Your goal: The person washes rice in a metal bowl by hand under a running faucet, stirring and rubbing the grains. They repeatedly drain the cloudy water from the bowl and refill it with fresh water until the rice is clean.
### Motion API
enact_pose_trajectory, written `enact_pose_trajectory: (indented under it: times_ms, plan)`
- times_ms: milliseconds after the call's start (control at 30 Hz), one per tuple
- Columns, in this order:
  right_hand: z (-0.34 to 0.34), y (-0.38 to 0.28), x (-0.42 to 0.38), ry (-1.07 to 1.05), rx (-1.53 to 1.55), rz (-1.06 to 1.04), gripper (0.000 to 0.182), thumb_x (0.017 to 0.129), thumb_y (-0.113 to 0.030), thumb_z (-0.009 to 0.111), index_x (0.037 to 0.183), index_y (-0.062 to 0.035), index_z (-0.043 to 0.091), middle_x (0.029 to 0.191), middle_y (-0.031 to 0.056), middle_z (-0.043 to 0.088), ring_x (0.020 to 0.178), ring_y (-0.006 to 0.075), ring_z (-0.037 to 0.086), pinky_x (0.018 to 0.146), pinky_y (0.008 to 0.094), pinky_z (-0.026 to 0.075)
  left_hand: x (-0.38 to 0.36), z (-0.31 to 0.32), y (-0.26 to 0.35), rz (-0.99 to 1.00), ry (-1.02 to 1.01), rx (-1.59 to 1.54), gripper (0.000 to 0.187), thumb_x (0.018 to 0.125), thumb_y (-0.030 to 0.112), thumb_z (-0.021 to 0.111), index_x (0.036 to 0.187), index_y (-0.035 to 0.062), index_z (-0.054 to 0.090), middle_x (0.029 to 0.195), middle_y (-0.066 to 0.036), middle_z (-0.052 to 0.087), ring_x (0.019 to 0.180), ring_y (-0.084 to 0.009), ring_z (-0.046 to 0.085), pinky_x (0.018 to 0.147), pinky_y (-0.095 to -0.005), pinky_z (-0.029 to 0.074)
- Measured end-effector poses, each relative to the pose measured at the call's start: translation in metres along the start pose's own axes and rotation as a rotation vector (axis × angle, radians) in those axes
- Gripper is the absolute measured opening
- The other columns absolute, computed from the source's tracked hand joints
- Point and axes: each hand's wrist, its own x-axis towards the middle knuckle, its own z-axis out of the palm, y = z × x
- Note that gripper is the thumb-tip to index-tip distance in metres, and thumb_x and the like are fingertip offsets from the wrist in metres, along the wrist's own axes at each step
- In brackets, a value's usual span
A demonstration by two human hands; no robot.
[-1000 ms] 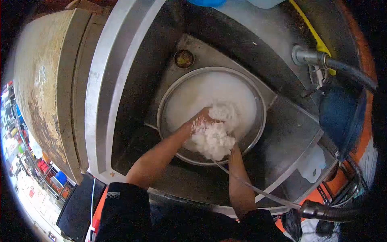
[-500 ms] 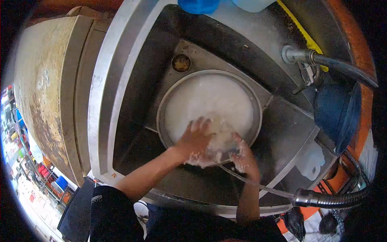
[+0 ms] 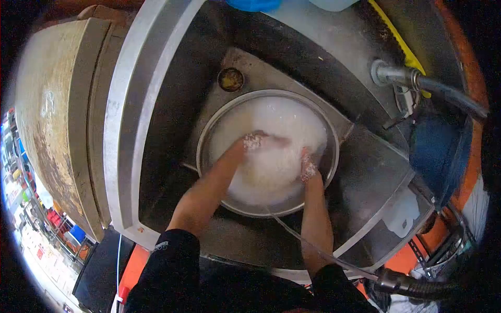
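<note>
Head view, items listed largest to smallest:

- Steel sink (image 3: 156,135): deep basin with a broad bright rim at left; it holds the bowl.
- Worn metal unit (image 3: 49,120): stands just beside the sink's left rim, its surface blotched and rusty.
- Round metal bowl (image 3: 204,136): sits on the sink floor, filled with cloudy white water and rice (image 3: 271,169).
- Blue object (image 3: 436,151): at the sink's right edge, below the tap; too blurred to identify.
- Black hose (image 3: 454,99): runs from the metal tap fitting (image 3: 389,73) at upper right.
- Flexible metal hose (image 3: 417,284): lower right, with a thin clear tube (image 3: 313,245) leading from it up to the bowl's near edge.
- Left hand (image 3: 255,141): plunged in the bowl's middle, grains sticking to the knuckles; fingers under the milky water, so whether the grip is closed cannot be told.
- Right hand (image 3: 308,168): sunk in the rice at the bowl's right side, grains clinging; its grip is likewise hidden.
- Drain (image 3: 230,79): small round opening just beyond the bowl's far rim.
</note>
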Motion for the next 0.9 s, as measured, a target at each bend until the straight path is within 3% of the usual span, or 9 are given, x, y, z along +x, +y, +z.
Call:
enact_pose_trajectory:
  times_ms: [133, 233, 500, 600, 700, 733, 800, 867, 900]
  plan:
    - [0.017, -0.019, -0.042, -0.322, -0.321, -0.230, 0.057, 0.082, -0.043, 0.053, 0.128, -0.0107, 0.043, 0.128, 0.0073, 0.047, 0.116, 0.0237, 0.043, 0.098, 0.0413, 0.031, -0.015, 0.021, 0.015, 0.124, 0.050, 0.051, 0.060, 0.071, 0.045, 0.067, 0.107, -0.0020, 0.056, 0.102, -0.016, 0.061, 0.091, -0.0226, 0.057, 0.083, -0.0330, 0.044]
    - [0.026, 0.010, -0.037, -0.159, -0.554, -0.436, 0.049, 0.083, -0.034, 0.055, 0.125, -0.0107, 0.046, 0.125, 0.0057, 0.050, 0.118, 0.0234, 0.043, 0.103, 0.0423, 0.028, -0.034, 0.040, 0.024, 0.178, 0.139, 0.139, 0.047, 0.076, 0.037, 0.066, 0.103, -0.0009, 0.059, 0.096, -0.014, 0.063, 0.084, -0.0215, 0.059, 0.077, -0.0325, 0.047]
    - [0.024, -0.018, -0.187, -0.356, 0.017, -0.575, 0.049, 0.082, -0.028, 0.061, 0.122, -0.0045, 0.045, 0.112, 0.0074, 0.053, 0.094, 0.0167, 0.053, 0.081, 0.0326, 0.045, -0.126, 0.069, 0.055, 0.366, 0.243, 0.937, 0.043, 0.080, 0.037, 0.061, 0.104, 0.0016, 0.059, 0.112, -0.019, 0.055, 0.105, -0.0305, 0.051, 0.088, -0.0389, 0.043]
    - [0.013, 0.001, -0.185, -0.333, 0.296, -0.509, 0.053, 0.082, -0.032, 0.061, 0.124, -0.0038, 0.043, 0.109, 0.0083, 0.055, 0.089, 0.0159, 0.056, 0.075, 0.0320, 0.048, -0.142, 0.052, 0.033, 0.331, 0.278, 1.054, 0.045, 0.083, 0.045, 0.050, 0.116, 0.0142, 0.055, 0.121, -0.017, 0.049, 0.114, -0.0325, 0.044, 0.093, -0.0423, 0.038]
    - [0.004, 0.040, -0.157, -0.314, 0.434, -0.259, 0.056, 0.083, -0.031, 0.059, 0.128, -0.0043, 0.039, 0.114, 0.0103, 0.053, 0.093, 0.0203, 0.056, 0.079, 0.0338, 0.047, -0.097, 0.022, -0.060, 0.117, 0.783, 1.244, 0.053, 0.085, 0.044, 0.047, 0.127, 0.0114, 0.043, 0.127, -0.013, 0.045, 0.116, -0.0312, 0.043, 0.096, -0.0425, 0.037]
    - [0.006, 0.049, -0.147, -0.334, 0.475, -0.136, 0.057, 0.083, -0.031, 0.059, 0.129, -0.0046, 0.038, 0.116, 0.0108, 0.052, 0.095, 0.0222, 0.055, 0.081, 0.0345, 0.047, -0.086, 0.010, -0.079, 0.053, 0.757, 1.113, 0.053, 0.085, 0.044, 0.047, 0.127, 0.0113, 0.044, 0.126, -0.013, 0.046, 0.116, -0.0311, 0.043, 0.096, -0.0423, 0.037]
    - [0.022, 0.062, -0.127, -0.045, -0.252, -0.860, 0.056, 0.085, -0.031, 0.056, 0.131, -0.0060, 0.036, 0.122, 0.0118, 0.049, 0.102, 0.0263, 0.052, 0.087, 0.0390, 0.044, -0.076, -0.016, -0.091, -0.028, 0.462, 0.702, 0.053, 0.085, 0.044, 0.048, 0.126, 0.0111, 0.044, 0.126, -0.013, 0.046, 0.115, -0.0308, 0.043, 0.095, -0.0421, 0.037]
    - [0.039, 0.067, -0.105, -0.155, -0.073, -0.853, 0.058, 0.086, -0.038, 0.049, 0.132, -0.0068, 0.034, 0.127, 0.0126, 0.044, 0.111, 0.0276, 0.046, 0.095, 0.0417, 0.036, -0.069, -0.036, -0.091, -0.095, 0.225, 0.368, 0.053, 0.084, 0.044, 0.048, 0.125, 0.0109, 0.045, 0.125, -0.013, 0.047, 0.114, -0.0306, 0.044, 0.095, -0.0419, 0.037]
    - [0.050, 0.062, -0.089, -0.404, 0.465, -0.459, 0.062, 0.085, -0.046, 0.044, 0.133, -0.0069, 0.034, 0.129, 0.0129, 0.042, 0.115, 0.0269, 0.041, 0.100, 0.0421, 0.030, -0.064, -0.042, -0.090, -0.102, 0.169, 0.285, 0.053, 0.084, 0.044, 0.048, 0.125, 0.0108, 0.045, 0.125, -0.013, 0.047, 0.114, -0.0305, 0.044, 0.095, -0.0417, 0.037]
